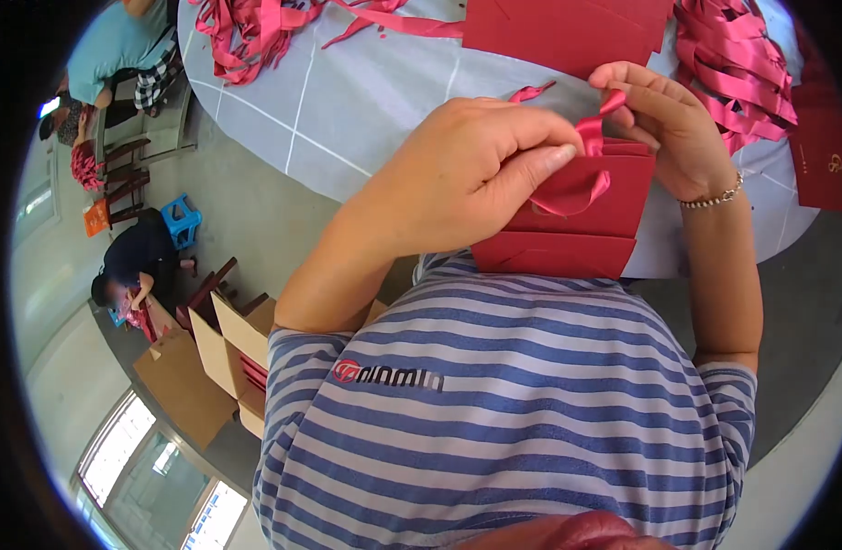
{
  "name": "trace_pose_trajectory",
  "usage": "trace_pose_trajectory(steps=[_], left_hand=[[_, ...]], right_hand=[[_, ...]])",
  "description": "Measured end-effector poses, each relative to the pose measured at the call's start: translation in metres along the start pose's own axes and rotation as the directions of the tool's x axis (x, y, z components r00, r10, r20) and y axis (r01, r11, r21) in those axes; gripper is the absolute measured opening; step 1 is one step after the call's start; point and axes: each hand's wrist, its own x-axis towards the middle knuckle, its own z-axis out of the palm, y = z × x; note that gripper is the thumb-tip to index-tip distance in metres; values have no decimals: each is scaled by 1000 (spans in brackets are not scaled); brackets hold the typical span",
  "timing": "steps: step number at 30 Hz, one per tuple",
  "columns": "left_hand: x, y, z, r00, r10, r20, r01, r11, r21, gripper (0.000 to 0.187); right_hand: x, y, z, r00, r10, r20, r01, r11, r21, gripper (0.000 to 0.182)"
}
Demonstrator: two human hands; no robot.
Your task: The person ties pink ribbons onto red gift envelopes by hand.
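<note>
A small red paper gift bag (568, 254) stands at the table's near edge, close against my striped shirt. Pink satin ribbon (597, 137) rises from its top, and a loop of it hangs over the front. My left hand (481, 170) is closed above the bag, thumb and forefinger pinching the ribbon. Across from it, my right hand (673, 119), with a beaded bracelet at the wrist, pinches the ribbon's upper part between thumb and fingers. The fingertips of both hands partly hide the ribbon and the bag's opening.
More red bags or card sheets (563, 32) lie at the table's far side. Heaps of pink ribbon (733, 69) sit at the right and far left. A red bag (825, 151) is at the right edge. Cardboard boxes (187, 385) and two people are at the left.
</note>
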Motion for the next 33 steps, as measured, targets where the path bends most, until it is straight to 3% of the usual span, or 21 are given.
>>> trace_pose_trajectory(steps=[1, 2, 5, 7, 11, 12, 14, 15, 16, 18, 19, 23, 26, 28, 29, 30, 31, 32, 33], left_hand=[[0, 2, -1, 994, -100, 41, 104, 986, -130, 19], [1, 0, 1, 994, -100, 44, 105, 986, -128, 19], [2, -7, 7, 999, 29, -19, -32, 983, -178, 33], [2, -1, 5, 997, 81, 16, -83, 975, 207, 41], [-2, 6, 20, 973, 228, -35, -203, 918, 340, 42], [-4, 8, 24, 957, 287, -39, -255, 900, 353, 41], [-7, 19, 26, 943, 332, 12, -311, 868, 388, 39], [-9, 22, 27, 933, 359, 10, -335, 861, 383, 39], [-10, 23, 28, 923, 384, 8, -358, 854, 377, 38], [-11, 25, 30, 902, 431, -21, -394, 842, 369, 37], [-12, 26, 30, 901, 434, -4, -404, 841, 360, 37], [-13, 26, 34, 883, 469, 9, -441, 823, 358, 36], [-12, 27, 33, 887, 462, 12, -436, 828, 354, 37], [-11, 27, 30, 889, 459, 16, -436, 832, 344, 37], [-11, 28, 29, 903, 429, 14, -408, 847, 340, 37], [-10, 29, 28, 915, 404, 14, -385, 861, 332, 37], [-10, 28, 27, 905, 424, 21, -408, 855, 319, 37], [-11, 27, 28, 929, 371, -1, -351, 879, 322, 37], [-9, 26, 29, 949, 316, -22, -292, 900, 324, 37]], right_hand=[[-1, -1, 0, 1000, -2, 2, 2, 1000, 2, 25], [-3, -1, 0, 999, -20, -41, 20, 1000, -4, 25], [-9, 0, 1, 991, -52, -126, 45, 997, -61, 24], [-11, 1, -2, 990, -44, -131, 19, 982, -187, 23], [-11, 7, -2, 991, 101, -85, -127, 910, -394, 20], [-9, 13, 3, 997, 82, 3, -79, 968, -240, 22], [-9, -1, 7, 978, 207, 37, -182, 919, -349, 29], [-3, 7, 12, 979, 201, 39, -178, 930, -322, 45], [-3, 5, 16, 980, 194, 38, -171, 929, -328, 45], [-4, 1, 32, 937, 350, -11, -350, 937, -9, 61], [0, 6, 25, 921, 377, 96, -379, 925, 5, 71], [-2, -4, 60, 932, 362, -16, -359, 928, 95, 67], [4, -4, 61, 951, 309, -28, -308, 950, 51, 53], [11, 5, 54, 993, 120, 20, -111, 959, -261, 39], [11, 2, 51, 1000, -15, -18, 3, 849, -528, 35], [14, 9, 45, 941, -336, 47, 261, 626, -735, 34], [19, 12, 40, 787, -586, 193, 420, 279, -864, 33], [21, 5, 34, 683, -694, 227, 319, 5, -948, 33], [21, -10, 29, 713, -679, 175, 292, 61, -955, 34]])
